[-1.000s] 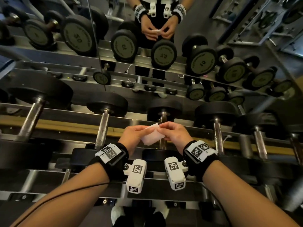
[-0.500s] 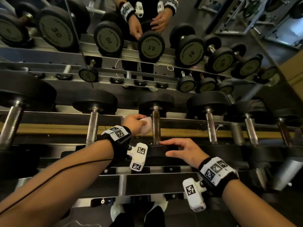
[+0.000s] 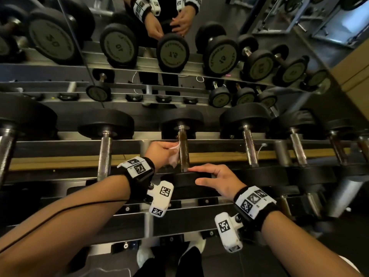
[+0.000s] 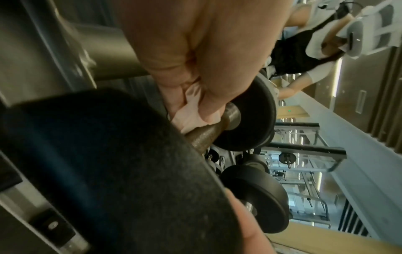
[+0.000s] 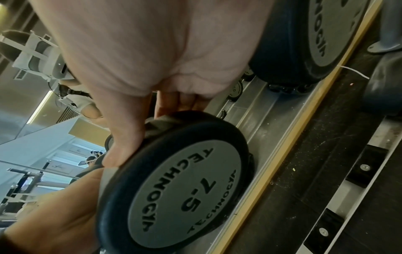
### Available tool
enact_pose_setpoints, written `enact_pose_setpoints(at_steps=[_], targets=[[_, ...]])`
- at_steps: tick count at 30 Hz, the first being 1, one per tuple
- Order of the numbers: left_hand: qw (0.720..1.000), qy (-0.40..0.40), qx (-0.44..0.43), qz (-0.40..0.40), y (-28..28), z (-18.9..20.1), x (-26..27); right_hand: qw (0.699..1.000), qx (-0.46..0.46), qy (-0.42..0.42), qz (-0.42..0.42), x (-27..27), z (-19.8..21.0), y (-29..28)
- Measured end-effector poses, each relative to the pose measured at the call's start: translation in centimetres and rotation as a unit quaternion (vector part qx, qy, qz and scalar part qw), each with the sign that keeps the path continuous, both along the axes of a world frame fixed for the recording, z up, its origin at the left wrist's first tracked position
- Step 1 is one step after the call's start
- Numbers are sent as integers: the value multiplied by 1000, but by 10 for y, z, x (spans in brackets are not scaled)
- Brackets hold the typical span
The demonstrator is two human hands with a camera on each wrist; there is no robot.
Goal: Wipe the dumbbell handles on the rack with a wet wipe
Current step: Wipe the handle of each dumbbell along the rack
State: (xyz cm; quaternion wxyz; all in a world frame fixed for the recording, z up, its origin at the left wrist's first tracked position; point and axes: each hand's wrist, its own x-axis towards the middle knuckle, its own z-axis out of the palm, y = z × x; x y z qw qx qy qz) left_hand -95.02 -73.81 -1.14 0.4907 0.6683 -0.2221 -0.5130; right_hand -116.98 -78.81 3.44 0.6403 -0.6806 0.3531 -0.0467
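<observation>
The left hand (image 3: pixel 161 151) holds a crumpled wet wipe (image 3: pixel 174 156) against the left side of a dumbbell handle (image 3: pixel 183 148) near the middle of the head view. Its fingers (image 4: pixel 213 72) and thumb are curled round the pale wipe, pinching it — the left wrist view shows the wipe bunched between them and pressed to the brownish, knurled bar just short of the far weight head (image 4: pixel 250 116).

The right hand (image 3: pixel 217 179) sits at about 4 o'clock from the left one, on the near weight head (image 3: pixel 187 177) of the same dumbbell. Its fingers (image 3: pixel 199 168) reach flat across the top of the black rubber edge while the thumb lies along the near face, so the hand clasps the head loosely rather than in a fist. In the right wrist view the round grey end plate (image 5: pixel 185 189) reads "7.5" with a brand name round it, and the thumb (image 5: pixel 54 206) lies at its 8 o'clock edge.

The dumbbell lies on the rack (image 3: pixel 219 148) among a row of others — handles run toward 12 o'clock, with neighbours at 9 o'clock (image 3: pixel 104 152) and 3 o'clock (image 3: pixel 249 144). Beyond the row, toward 12 o'clock, a mirror (image 3: pixel 329 27) reflects the rack and both hands.
</observation>
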Motion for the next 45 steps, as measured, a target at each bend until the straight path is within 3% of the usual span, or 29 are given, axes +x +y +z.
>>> enact_pose_setpoints(at_steps=[6, 10, 17, 19, 21, 23, 29, 32, 37, 39, 45], targets=[[996, -60, -10, 59, -23, 6, 18, 1000, 4, -11, -7, -3, -5, 4], [988, -152, -7, -15, -19, 4, 6, 1000, -20, -21, -6, -6, -10, 7], [982, -128, -2, -139, 14, 9, 5, 999, -5, -38, -11, -6, -11, 6], [990, -99, 9, -102, 11, 9, 13, 999, 1, -38, -9, -5, -11, 5], [999, -45, -1, 1, 0, 9, 19, 999, 6, -36, -9, -5, -11, 5], [998, -16, -24, 49, -11, 11, 19, 999, 3, -31, -13, -6, -12, 6], [988, -122, -28, -94, 0, 7, 8, 999, 8, -41, -18, -6, -13, 6], [982, -101, 0, -157, 11, 5, 15, 999, 8, -39, -16, -6, -12, 5], [999, -16, 42, 21, -5, -2, 31, 1000, 0, -26, -5, -7, -11, 5], [998, -25, 51, 31, -12, -2, 26, 1000, -5, -23, -3, -8, -11, 5], [987, -86, 80, -106, 5, 7, 10, 1000, -4, -17, 3, -7, -12, 3]])
